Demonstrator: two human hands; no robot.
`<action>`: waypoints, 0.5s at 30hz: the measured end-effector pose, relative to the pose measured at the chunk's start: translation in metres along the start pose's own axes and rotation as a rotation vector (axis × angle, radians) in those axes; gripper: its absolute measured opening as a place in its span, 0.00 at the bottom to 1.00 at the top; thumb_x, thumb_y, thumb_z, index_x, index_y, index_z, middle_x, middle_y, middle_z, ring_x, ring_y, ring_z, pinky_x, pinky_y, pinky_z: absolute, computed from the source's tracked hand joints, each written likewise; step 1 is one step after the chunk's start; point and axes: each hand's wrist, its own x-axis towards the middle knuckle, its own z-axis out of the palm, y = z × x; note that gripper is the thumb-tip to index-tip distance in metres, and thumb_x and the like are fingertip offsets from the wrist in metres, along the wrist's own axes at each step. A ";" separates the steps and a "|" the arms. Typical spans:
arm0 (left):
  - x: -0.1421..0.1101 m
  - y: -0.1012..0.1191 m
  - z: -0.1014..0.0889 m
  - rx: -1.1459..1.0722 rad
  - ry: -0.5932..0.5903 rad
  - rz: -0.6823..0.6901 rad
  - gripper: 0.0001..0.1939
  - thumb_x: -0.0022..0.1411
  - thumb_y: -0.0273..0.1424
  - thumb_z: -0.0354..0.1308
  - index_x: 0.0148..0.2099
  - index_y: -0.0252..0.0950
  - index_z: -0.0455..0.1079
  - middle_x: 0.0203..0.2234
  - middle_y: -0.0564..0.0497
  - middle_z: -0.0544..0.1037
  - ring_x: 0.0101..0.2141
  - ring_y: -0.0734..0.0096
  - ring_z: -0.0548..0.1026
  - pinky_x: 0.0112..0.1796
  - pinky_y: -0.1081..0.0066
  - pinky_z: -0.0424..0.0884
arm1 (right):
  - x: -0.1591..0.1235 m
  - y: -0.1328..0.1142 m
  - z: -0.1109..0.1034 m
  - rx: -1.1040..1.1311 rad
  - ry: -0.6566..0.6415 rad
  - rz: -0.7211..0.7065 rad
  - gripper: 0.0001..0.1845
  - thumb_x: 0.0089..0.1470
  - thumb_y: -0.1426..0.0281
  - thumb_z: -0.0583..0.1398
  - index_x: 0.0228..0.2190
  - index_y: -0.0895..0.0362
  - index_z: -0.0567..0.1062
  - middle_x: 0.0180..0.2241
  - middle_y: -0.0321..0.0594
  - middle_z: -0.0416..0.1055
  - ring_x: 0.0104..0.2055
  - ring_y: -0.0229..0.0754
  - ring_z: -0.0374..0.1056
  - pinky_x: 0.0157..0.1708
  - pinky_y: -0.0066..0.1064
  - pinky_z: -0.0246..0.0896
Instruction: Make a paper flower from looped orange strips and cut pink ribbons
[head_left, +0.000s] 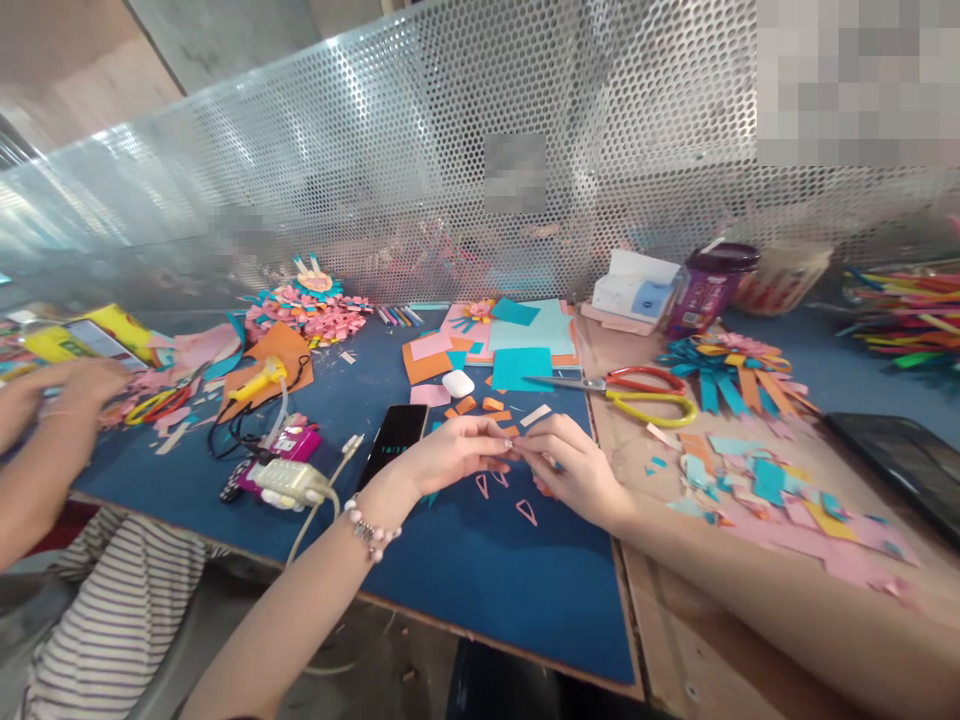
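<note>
Over the blue tabletop, my left hand (465, 447) and my right hand (570, 468) meet at the fingertips. Both are closed in a pinch on a small pink paper piece (511, 443), mostly hidden by the fingers. Just below them lie several pink folded paper triangles, one of them a paper triangle (526, 512) near my right hand. Small orange paper strips (493, 404) are scattered beyond my fingers. A black phone (395, 440) lies beside my left hand. Scissors (649, 393) with red and yellow handles rest beyond my right hand, blades pointing left.
A glue gun (259, 380), power strip (292, 480) and cables lie left, near a co-worker's hands (82, 385). Coloured paper sheets (525, 335) sit ahead. Paper scraps (772, 485), a purple cup (709, 285) and a dark tablet (892, 465) are right. Perforated metal panel (420, 150) stands behind.
</note>
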 end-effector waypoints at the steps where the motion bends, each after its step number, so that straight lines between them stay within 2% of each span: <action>1: 0.000 0.000 0.000 0.003 0.002 0.001 0.05 0.56 0.26 0.63 0.33 0.29 0.69 0.32 0.45 0.76 0.35 0.69 0.76 0.39 0.69 0.69 | 0.000 0.000 0.000 -0.002 -0.002 0.000 0.08 0.56 0.78 0.58 0.38 0.55 0.72 0.30 0.40 0.72 0.34 0.39 0.70 0.33 0.33 0.66; 5: 0.001 -0.001 -0.001 0.020 0.003 0.019 0.05 0.55 0.25 0.63 0.33 0.29 0.69 0.32 0.45 0.76 0.36 0.70 0.76 0.39 0.68 0.69 | 0.001 0.000 0.000 0.005 -0.005 -0.001 0.07 0.56 0.77 0.58 0.37 0.55 0.72 0.30 0.40 0.72 0.33 0.39 0.69 0.32 0.33 0.66; 9: 0.002 -0.001 -0.004 -0.009 -0.050 0.004 0.06 0.56 0.26 0.63 0.35 0.29 0.69 0.33 0.44 0.77 0.38 0.67 0.76 0.41 0.67 0.70 | 0.001 -0.002 -0.001 0.003 -0.001 0.004 0.07 0.56 0.77 0.59 0.37 0.56 0.71 0.30 0.41 0.72 0.33 0.39 0.69 0.32 0.33 0.67; 15: 0.001 0.000 -0.004 -0.028 -0.044 -0.020 0.05 0.56 0.24 0.63 0.34 0.29 0.70 0.32 0.46 0.76 0.36 0.69 0.76 0.41 0.67 0.70 | 0.001 -0.001 -0.001 0.001 -0.015 -0.004 0.07 0.57 0.77 0.58 0.38 0.55 0.71 0.30 0.40 0.72 0.33 0.39 0.69 0.32 0.33 0.67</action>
